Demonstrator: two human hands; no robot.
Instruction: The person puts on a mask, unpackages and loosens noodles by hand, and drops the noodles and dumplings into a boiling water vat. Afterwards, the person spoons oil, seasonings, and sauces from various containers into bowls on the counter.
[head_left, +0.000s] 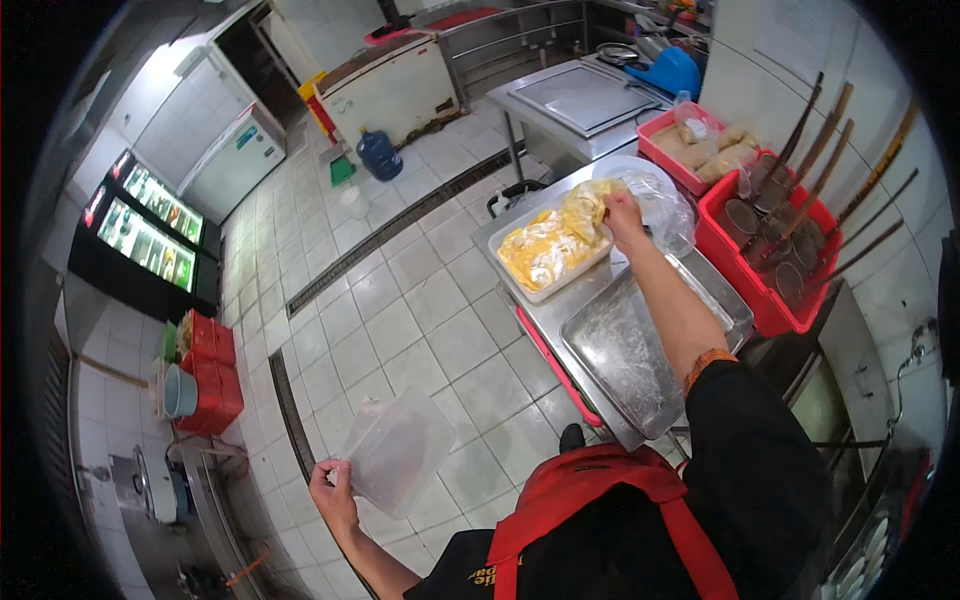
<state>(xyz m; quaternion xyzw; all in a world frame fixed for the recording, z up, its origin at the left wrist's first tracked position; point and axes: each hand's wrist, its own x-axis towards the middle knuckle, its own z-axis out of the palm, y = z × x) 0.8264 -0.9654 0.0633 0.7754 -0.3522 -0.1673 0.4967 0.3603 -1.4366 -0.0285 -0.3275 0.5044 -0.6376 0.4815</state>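
My right hand grips a crumpled clear plastic bag holding something yellow, above the back right corner of a white plastic tub. In the tub lies a yellow mass dusted with white powder. My left hand is out over the floor at the lower left, pinching the edge of a translucent plastic lid. Close beside the tub, on the steel table, an empty-looking metal tray bears white smears. Behind my right hand is a round white container with clear plastic bags around it.
A red bin of long-handled strainers and a red basket of bagged food stand at the right. A steel counter is behind the table. A blue water jug stands on the tiled floor; red crates are at the left.
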